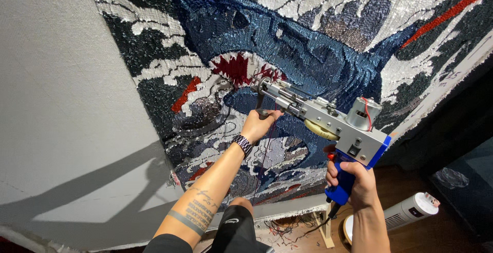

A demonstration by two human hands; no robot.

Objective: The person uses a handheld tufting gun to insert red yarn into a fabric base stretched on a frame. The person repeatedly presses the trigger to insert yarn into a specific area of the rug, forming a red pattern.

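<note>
The left hand [258, 123] is closing around the front handle [260, 110] of a tufting gun [321, 119], gripping it just below the nose of the tool. A dark banded bracelet [242, 144] is sitting at the left wrist, and the forearm is showing tattooed bands and script.

The right hand [357, 181] is wrapping firmly around the blue rear grip [343, 186] of the same gun, with the fingers folded around the grip under the grey metal body. The gun is lying tilted, its nose up and to the left, its rear down and to the right. A silver motor [362, 112] with a red wire is sitting on top near the rear, and a yellowish gear wheel [321, 129] is showing on the near side.

The needle end [262, 84] of the gun is pressing against the stretched backing cloth [56, 104], at the red mouth area [237, 69] of a tufted shark design [267, 37] in blue, white, black and red. A thin dark yarn strand [264, 155] is hanging down from the gun between the two arms.

Below, a wooden floor [411, 232] is carrying scattered yarn scraps [280, 230] and a white cylindrical fan [411, 211] lying on its side, well apart from the hands. The person's knee in dark shorts [239, 222] is showing at the bottom edge.
</note>
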